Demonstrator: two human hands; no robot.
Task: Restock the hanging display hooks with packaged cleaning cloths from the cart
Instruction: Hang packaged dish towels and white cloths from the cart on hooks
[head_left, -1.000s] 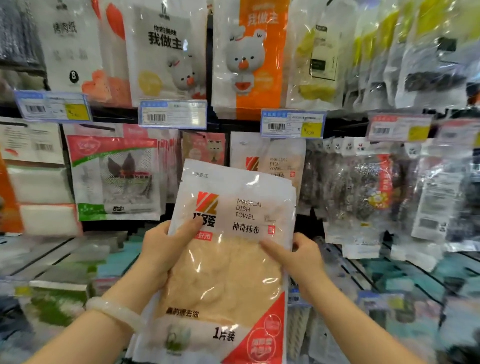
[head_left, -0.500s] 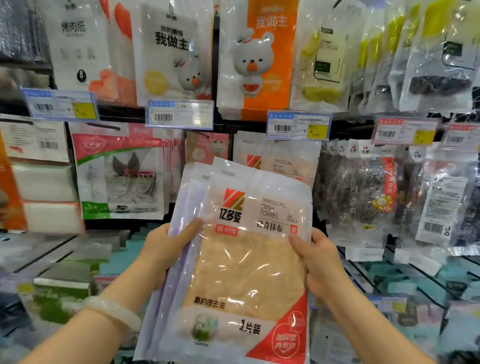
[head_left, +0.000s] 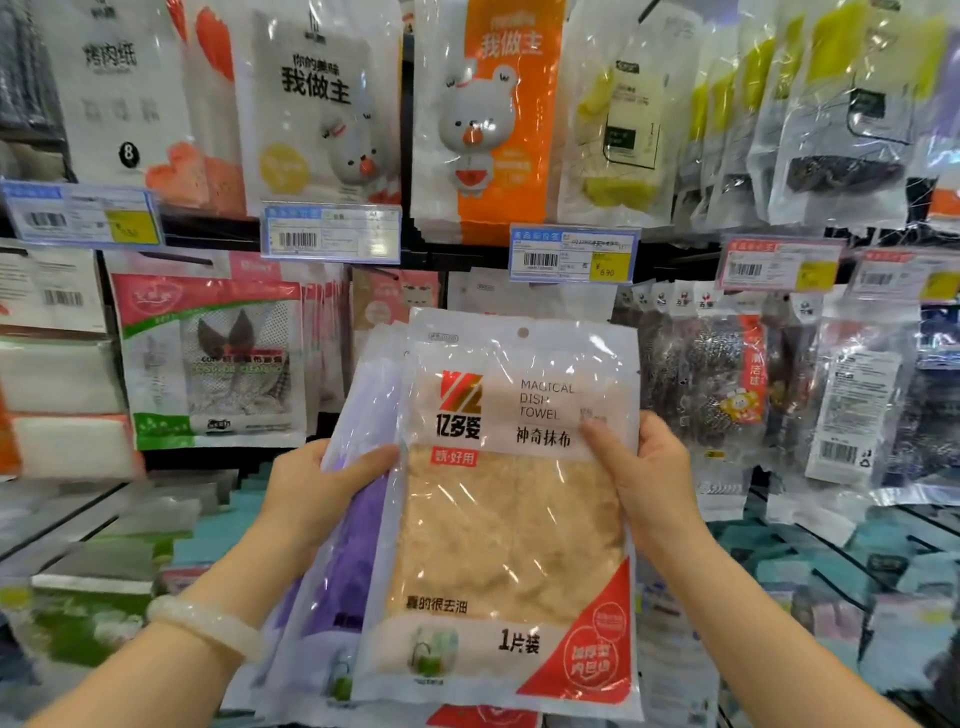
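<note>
Fanned wider now, cloth packs (head_left: 511, 519) between left hand (head_left: 317, 493) and right hand (head_left: 647, 478).

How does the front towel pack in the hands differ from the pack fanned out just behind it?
The front pack holds a tan cloth; the pack behind holds a purple one. The front pack shows its whole printed face and hang hole, while the pack behind shows only its left strip. The right hand grips the front pack; the left hand has its thumb across the purple one. Both are clear-fronted hanging packs.
</note>
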